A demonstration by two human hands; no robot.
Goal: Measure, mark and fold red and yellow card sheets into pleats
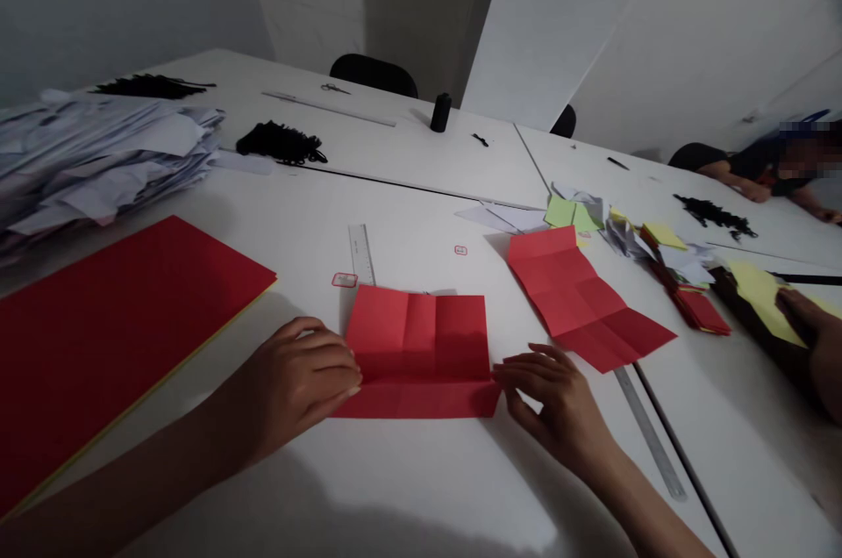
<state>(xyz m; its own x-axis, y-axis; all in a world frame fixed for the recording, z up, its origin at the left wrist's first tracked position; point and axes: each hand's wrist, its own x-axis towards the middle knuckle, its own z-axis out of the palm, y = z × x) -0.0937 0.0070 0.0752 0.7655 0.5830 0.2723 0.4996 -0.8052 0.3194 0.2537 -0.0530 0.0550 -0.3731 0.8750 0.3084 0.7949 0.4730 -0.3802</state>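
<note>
The left hand [299, 374] and right hand [559, 400] are at 1 creased red paper [421, 334].
It lies on the white table [395, 488], between both hands. The left fingers curl at its left edge, and the bent right fingertips [501, 372] touch its right edge; I cannot tell if either hand pinches it. Another red sheet [582, 290] lies near the right hand, over 1 end of a ruler [651, 435].

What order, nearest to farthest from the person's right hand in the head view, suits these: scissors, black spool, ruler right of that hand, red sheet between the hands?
From the right hand:
1. Red sheet: at its fingertips, leftward.
2. Ruler: to its right.
3. Black spool: well ahead, leftward.
4. Scissors: also ahead, farther left.
</note>
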